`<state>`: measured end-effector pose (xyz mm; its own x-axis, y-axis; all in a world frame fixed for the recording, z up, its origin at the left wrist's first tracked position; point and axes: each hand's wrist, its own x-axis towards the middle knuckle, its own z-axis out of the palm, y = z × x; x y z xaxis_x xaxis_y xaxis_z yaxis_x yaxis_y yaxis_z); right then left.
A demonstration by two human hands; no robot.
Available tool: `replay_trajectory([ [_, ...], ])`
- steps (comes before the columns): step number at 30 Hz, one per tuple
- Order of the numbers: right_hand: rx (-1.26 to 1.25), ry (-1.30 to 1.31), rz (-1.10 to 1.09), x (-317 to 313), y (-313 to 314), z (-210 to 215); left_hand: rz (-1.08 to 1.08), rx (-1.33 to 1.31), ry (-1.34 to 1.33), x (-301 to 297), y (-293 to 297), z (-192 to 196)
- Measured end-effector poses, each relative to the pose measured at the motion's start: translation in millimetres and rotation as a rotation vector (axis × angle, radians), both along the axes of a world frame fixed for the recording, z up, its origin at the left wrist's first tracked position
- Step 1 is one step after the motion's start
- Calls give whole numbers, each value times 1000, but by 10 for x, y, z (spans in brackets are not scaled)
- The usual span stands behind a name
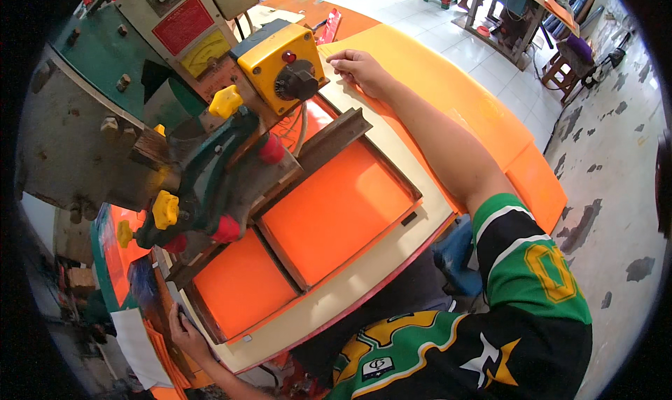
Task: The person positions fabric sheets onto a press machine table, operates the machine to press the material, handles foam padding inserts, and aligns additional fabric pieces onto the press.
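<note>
In front of me a cream board [364, 277] carries dark metal frames [280, 260] with orange sheets [336, 214] inside them. My left hand [187, 335] is at the board's near left edge, its visible fingers stretched along the side; the others are hidden. My right hand [360, 72] reaches past the board's far right edge, close to a yellow control box [262, 81] with a black knob. Its fingers are curled with the tips together above orange sheeting. Whatever they may pinch is too small to make out. A metal bar [343, 141] crosses above the frames.
A heavy green and grey machine head [91, 141] with yellow knobs [166, 209] and red-tipped parts overhangs the left side. Large orange-yellow sheets [448, 95] lie at the right. White paper [136, 347] and orange sheets are at lower left. A peeling wall [609, 190] stands far right.
</note>
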<state>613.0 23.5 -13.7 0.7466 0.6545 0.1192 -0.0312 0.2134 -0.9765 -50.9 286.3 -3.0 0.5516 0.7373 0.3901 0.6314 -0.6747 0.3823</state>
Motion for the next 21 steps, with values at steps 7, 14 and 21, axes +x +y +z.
replay_trajectory([
  [7, -9, -6, -7, -7, -19, 19, -15, 20, 8, 35, -20, 2],
  [14, -18, -33, -27, -24, -19, -31, -22, 20, 28, 6, -29, -66],
  [21, -21, -27, -20, 34, -21, -90, -57, 27, 27, -31, 24, -68],
])
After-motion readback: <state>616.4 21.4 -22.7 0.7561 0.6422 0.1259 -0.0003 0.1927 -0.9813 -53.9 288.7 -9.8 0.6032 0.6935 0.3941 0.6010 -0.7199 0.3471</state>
